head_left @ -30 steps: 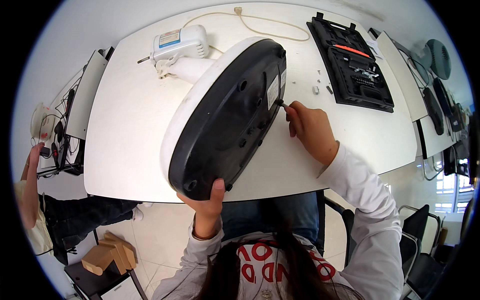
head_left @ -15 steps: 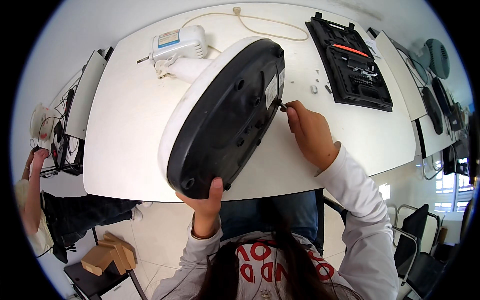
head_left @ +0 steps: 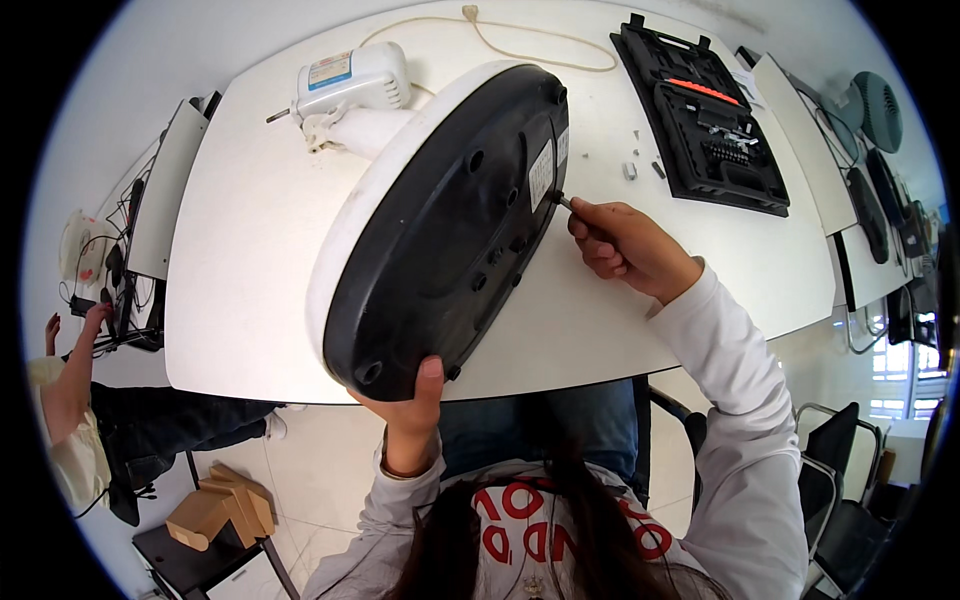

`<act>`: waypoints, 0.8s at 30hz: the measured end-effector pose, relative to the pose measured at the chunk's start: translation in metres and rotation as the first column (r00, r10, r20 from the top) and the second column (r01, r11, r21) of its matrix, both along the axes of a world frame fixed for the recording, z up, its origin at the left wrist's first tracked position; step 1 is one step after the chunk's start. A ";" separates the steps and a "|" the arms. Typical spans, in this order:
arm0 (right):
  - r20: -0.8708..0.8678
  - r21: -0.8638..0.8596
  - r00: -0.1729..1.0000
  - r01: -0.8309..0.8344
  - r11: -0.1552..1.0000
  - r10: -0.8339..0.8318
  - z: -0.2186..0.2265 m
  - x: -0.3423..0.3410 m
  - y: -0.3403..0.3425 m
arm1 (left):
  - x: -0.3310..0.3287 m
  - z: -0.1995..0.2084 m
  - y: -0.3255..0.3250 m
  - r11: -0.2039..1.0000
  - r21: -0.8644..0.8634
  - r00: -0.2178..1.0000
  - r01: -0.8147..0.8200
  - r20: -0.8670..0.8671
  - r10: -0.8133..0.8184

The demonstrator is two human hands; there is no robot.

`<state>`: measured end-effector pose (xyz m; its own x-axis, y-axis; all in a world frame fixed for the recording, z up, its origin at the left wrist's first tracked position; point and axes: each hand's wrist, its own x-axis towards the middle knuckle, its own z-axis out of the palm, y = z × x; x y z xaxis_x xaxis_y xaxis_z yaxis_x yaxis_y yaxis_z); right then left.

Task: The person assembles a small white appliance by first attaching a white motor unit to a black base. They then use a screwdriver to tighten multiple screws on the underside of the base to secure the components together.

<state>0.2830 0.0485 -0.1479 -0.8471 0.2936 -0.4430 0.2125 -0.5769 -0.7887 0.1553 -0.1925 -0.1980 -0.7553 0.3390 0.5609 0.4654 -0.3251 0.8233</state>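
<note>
A fan stand with an oval base (head_left: 430,260) is tipped on its side, its black underside turned toward me and its white rim to the left. My left hand (head_left: 412,398) grips the near end of this base, thumb on the black underside. Behind it, the white neck (head_left: 372,130) leads to the white motor housing (head_left: 375,82), which lies on the table with its metal shaft pointing left. My right hand (head_left: 635,245) pinches a slim metal tool (head_left: 566,203), its tip at a hole on the right edge of the underside. The fingers hide the tool's other end.
An open black tool case (head_left: 720,150) lies at the right of the white table (head_left: 250,300). Small metal parts (head_left: 630,171) are scattered beside it. A beige power cord (head_left: 540,62) curves along the back. At far left another person's hand (head_left: 98,315) works among cables.
My right hand has turned, its wrist swinging to the right, while still pinching the tool. The base has shifted slightly left and away; my left hand keeps its grip.
</note>
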 end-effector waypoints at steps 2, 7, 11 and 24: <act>0.009 -0.010 1.000 0.022 1.000 -0.022 0.001 -0.002 0.000 | 0.000 0.000 -0.001 1.000 -0.008 1.000 0.006 -0.005 -0.006; 0.091 0.506 0.992 0.025 0.862 -0.082 0.000 -0.009 -0.009 | 0.000 -0.003 -0.002 1.000 -0.006 1.000 0.021 -0.020 -0.021; 0.163 0.817 0.980 -0.071 0.572 -0.111 0.009 -0.008 -0.014 | 0.002 -0.001 0.000 1.000 -0.024 0.999 0.014 -0.030 -0.015; 0.132 0.971 0.980 -0.097 0.220 -0.149 0.012 -0.008 -0.010 | 0.003 -0.004 -0.001 0.996 0.032 0.996 0.078 0.030 -0.079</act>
<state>0.2746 0.0386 -0.1359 -0.7820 0.6175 0.0842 0.4011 0.6022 -0.6903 0.1580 -0.1939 -0.2020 -0.7442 0.3810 0.5486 0.4115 -0.3853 0.8259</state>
